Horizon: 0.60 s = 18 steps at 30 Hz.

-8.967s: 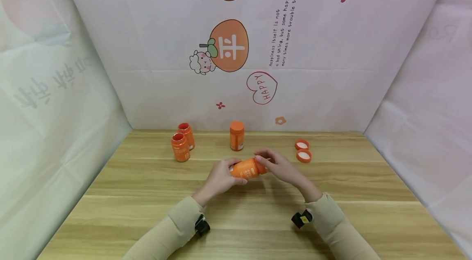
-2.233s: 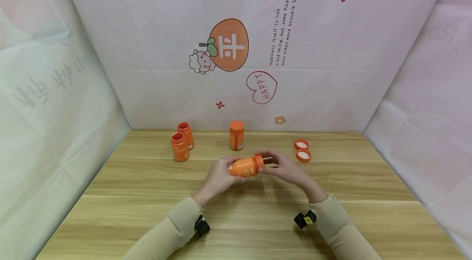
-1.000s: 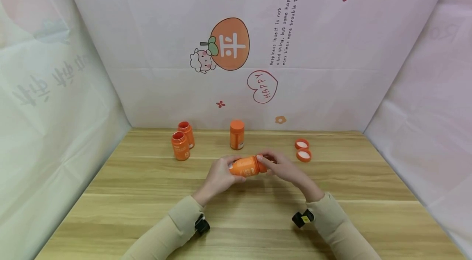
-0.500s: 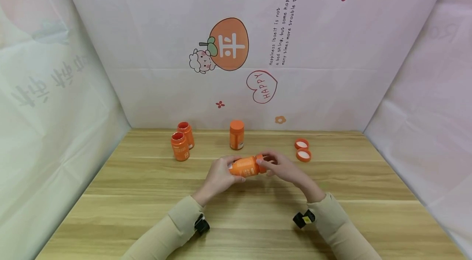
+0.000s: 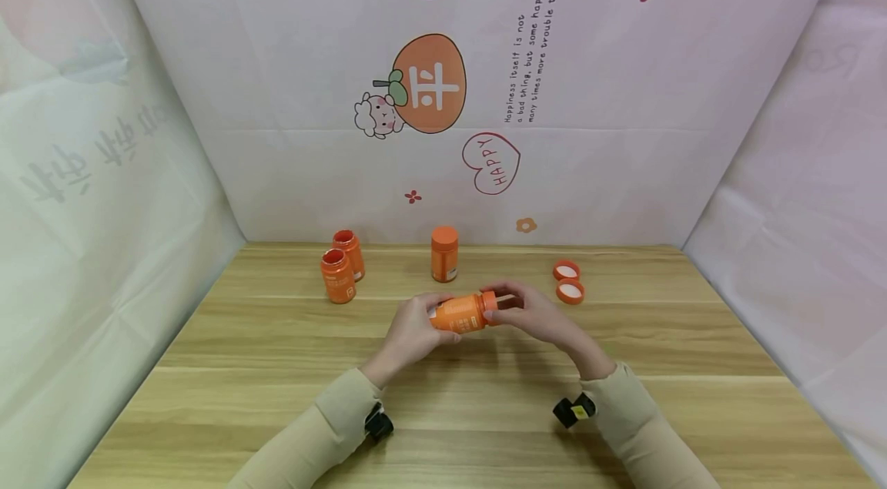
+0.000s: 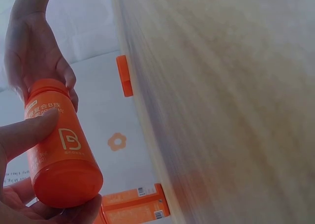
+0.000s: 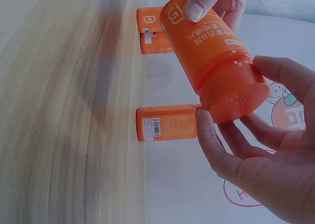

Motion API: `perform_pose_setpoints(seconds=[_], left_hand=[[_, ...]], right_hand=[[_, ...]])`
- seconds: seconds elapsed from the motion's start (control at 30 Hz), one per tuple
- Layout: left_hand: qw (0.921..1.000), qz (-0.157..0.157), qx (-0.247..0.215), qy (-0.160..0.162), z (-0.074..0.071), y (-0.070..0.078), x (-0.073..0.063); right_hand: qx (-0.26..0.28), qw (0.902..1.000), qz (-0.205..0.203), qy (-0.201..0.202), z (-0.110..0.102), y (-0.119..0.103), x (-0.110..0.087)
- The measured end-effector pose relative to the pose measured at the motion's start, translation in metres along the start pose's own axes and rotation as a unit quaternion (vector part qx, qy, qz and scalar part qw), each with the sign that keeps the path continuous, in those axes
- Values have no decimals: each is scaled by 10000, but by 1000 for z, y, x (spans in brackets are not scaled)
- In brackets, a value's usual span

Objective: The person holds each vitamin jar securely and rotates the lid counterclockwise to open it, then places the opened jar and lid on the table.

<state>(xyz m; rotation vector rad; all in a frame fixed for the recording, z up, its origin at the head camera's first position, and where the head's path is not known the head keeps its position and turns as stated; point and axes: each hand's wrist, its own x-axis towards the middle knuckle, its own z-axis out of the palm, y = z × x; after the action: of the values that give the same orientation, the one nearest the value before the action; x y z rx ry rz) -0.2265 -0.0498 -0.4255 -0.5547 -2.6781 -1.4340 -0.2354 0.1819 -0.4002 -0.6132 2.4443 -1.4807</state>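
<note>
An orange supplement bottle (image 5: 459, 315) lies on its side in the air above the table, its cap (image 5: 490, 307) pointing right. My left hand (image 5: 410, 331) grips its body near the base, with the thumb across the label in the left wrist view. The cap (image 7: 235, 93) is between the fingertips of my right hand (image 5: 537, 316), touched on opposite edges in the right wrist view. A thin gap shows between cap and bottle shoulder; whether the cap is loose I cannot tell.
Two uncapped orange bottles (image 5: 339, 277) stand at the back left of the wooden table (image 5: 443, 412). A capped bottle (image 5: 445, 255) stands at the back middle. Two caps (image 5: 570, 291) lie with their white insides up at the back right. A printed sheet (image 5: 596, 165) walls the back.
My right hand has turned about the cap several times, its fingers shifting round the rim; just now it has swung back from over the cap. The left hand and bottle stay nearly still.
</note>
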Motion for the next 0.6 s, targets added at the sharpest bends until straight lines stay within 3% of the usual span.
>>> perform_pose_setpoints(seconds=[0.6], left_hand=[[10000,-1,14,-27,-2,0,2]], right_hand=[[94,9995,-250,170,-4,2,-5]])
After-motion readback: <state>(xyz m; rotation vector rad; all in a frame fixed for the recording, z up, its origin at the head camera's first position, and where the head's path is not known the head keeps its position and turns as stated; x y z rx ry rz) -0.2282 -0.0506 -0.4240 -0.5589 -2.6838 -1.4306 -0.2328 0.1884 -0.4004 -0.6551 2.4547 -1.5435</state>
